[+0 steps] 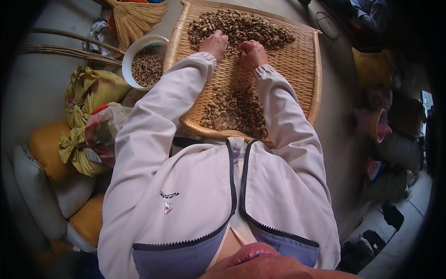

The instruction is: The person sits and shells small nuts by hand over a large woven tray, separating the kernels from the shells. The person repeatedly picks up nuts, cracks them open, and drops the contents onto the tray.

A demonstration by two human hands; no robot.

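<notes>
A woven wicker tray (296,66) with a thick bound rim lies before me. Across its far part spreads a heap of small brown dried nuts or seeds (244,26), and a second, darker heap (233,113) lies at the near edge by my body. My left hand (215,45) is at the near side of the far heap, its fingers curled down among the pieces. Beside it, my right hand (252,53) bends its fingers inward over a thin scatter of pieces between the two heaps. Whether either hand pinches a piece is hidden by the fingers.
A white bucket (127,64) of brown bits touches the tray's left side. Beyond it are a straw broom (137,21) and long sticks (76,55). Tied yellow sacks (104,85) and white sacks (38,188) crowd the left. A wire hoop (327,25) lies on the floor at right.
</notes>
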